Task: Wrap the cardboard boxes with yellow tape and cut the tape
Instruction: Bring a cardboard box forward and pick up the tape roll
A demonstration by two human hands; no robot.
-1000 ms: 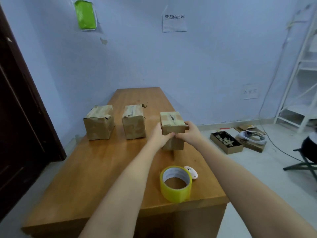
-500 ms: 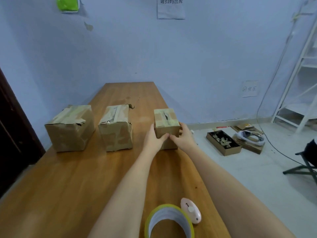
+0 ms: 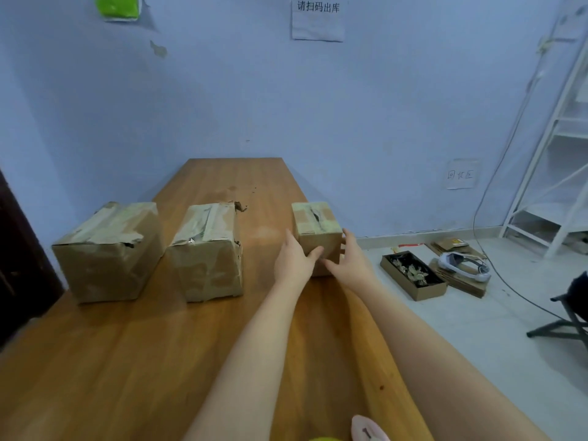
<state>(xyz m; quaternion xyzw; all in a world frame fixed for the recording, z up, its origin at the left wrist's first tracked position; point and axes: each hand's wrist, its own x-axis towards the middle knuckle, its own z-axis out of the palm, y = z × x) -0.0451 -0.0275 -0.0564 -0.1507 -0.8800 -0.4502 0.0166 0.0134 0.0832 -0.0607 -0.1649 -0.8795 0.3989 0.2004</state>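
— Both hands flank the small box point(image 3: 318, 237) at the table's point(image 3: 127, 361) right edge: left hand point(image 3: 294, 261) with thumb on its front, right hand point(image 3: 348, 265) spread beside it, neither clamping

— Judging by that, square it up, then fetch the yellow tape point(image 3: 321, 438) near you, beside the pink cutter point(image 3: 366, 429)

Both our arms reach far out, forearms bare and nearly straight. Our left hand point(image 3: 294, 261) has its thumb out to the right, fingers relaxed. Our right hand point(image 3: 348, 261) has fingers spread, not curled. The two thumbs nearly meet.
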